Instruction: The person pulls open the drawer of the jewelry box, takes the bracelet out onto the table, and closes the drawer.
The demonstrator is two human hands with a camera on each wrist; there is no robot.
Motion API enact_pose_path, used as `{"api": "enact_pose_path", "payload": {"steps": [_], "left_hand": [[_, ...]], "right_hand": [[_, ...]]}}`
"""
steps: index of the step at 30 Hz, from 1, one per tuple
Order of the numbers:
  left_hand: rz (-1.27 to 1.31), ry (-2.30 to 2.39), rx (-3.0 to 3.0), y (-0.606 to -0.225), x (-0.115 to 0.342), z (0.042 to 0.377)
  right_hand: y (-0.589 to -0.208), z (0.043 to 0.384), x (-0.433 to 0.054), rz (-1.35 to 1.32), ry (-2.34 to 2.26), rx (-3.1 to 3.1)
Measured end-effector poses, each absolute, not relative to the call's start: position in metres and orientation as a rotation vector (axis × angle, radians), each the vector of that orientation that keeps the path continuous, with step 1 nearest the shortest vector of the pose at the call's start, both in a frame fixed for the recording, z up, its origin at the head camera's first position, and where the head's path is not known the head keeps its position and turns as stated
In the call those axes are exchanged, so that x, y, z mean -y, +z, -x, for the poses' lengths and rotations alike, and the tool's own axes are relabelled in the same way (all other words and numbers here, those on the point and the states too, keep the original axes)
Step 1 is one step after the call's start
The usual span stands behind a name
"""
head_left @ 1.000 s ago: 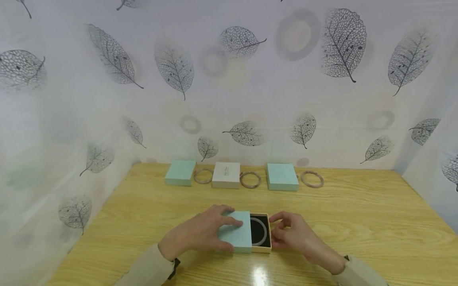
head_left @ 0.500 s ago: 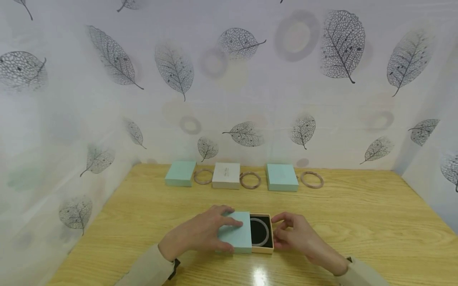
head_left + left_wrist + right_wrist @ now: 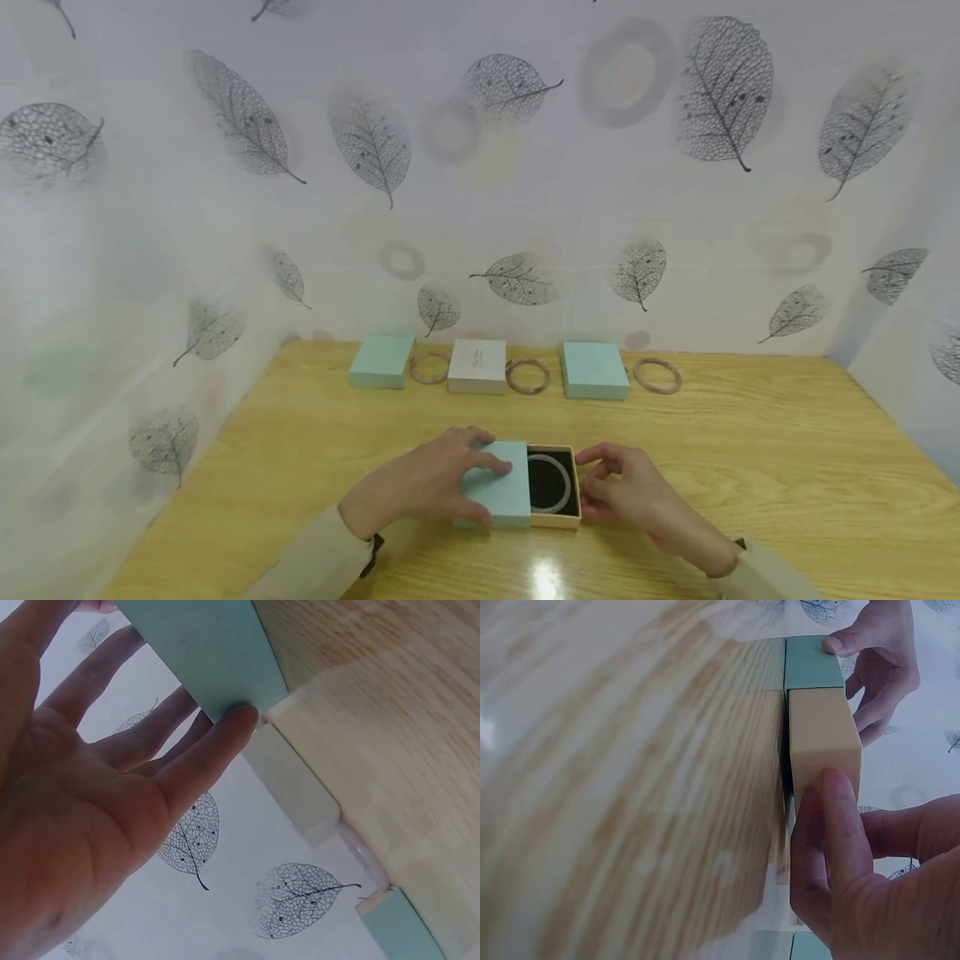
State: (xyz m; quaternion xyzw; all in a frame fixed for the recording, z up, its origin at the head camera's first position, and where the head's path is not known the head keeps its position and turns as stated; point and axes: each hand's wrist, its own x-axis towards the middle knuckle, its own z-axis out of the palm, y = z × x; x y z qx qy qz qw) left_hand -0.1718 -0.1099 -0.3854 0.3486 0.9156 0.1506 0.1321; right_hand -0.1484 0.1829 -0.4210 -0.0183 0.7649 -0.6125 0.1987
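In the head view, a mint-green box sleeve (image 3: pixel 506 493) lies near the front of the table, with a tan tray (image 3: pixel 555 522) sticking out of its right side. Inside the tray's black lining rests a pale bangle (image 3: pixel 567 483), its left edge covered by the sleeve. My left hand (image 3: pixel 423 483) grips the sleeve, thumb at the near side and fingers across the top and far side. At the tray's right end, the curled fingers of my right hand (image 3: pixel 633 500) hold its end wall. The right wrist view shows those fingertips against the tan end face (image 3: pixel 825 731).
Along the back stand a mint box (image 3: pixel 381 362), a white box (image 3: pixel 477 367) and another mint box (image 3: pixel 595 371). A bangle lies right of each: a left one (image 3: pixel 430 368), a middle one (image 3: pixel 528 377) and a right one (image 3: pixel 657 377). A leaf-print curtain (image 3: pixel 480 208) hangs behind.
The tray has slid a little farther right out of the sleeve, with my right hand moving along with it. More of the bangle shows. My left hand stays on the sleeve.
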Motion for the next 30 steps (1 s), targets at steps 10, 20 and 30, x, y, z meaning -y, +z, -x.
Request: {"api": "enact_pose_path", "payload": {"steps": [10,20,30], "left_hand": [[-1.012,0.407,-2.653,-0.3832,0.1088,0.1730],[-1.045,0.390,-2.644,-0.3804,0.1083,0.1718],[-1.037,0.392,-2.634,-0.3812,0.1086,0.1712]], "right_hand": [[-0.4192,0.1508,-0.1833,0.063,-1.705,-2.148],[-0.4190,0.1493,-0.1821,0.048,-1.710,-2.153],[-0.4201,0.1495,-0.1825,0.043,-1.709,-2.138]]}}
